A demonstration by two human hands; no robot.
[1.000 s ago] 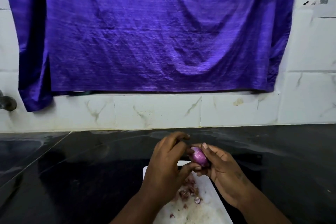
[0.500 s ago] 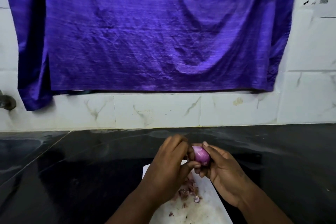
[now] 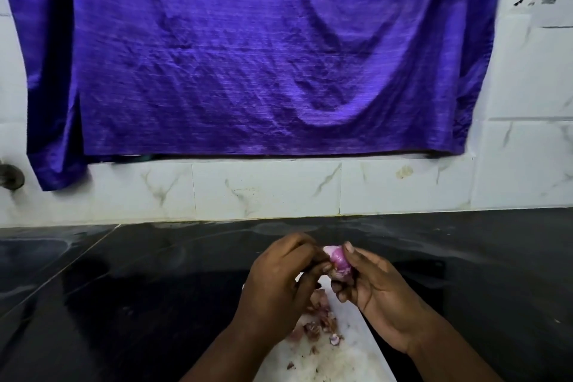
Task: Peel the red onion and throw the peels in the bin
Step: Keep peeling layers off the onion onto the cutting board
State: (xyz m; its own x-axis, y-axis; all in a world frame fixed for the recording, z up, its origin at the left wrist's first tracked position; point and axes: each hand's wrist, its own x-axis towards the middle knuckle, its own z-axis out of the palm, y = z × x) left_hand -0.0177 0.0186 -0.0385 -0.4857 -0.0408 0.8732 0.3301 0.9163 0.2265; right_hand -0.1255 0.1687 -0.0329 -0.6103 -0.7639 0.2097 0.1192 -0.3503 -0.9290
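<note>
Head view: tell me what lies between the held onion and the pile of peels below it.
In the head view, nothing solid: the red onion is held in air above the white cutting board. Between it and the peels shows only bare board, flanked by left hand and right hand.

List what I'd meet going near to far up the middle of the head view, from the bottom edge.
White cutting board → loose onion peels → red onion held between left hand and right hand → black counter → tiled wall → purple cloth.

bare black counter (image 3: 124, 304) either side, peels (image 3: 319, 319) littering white board (image 3: 350, 360)
</note>
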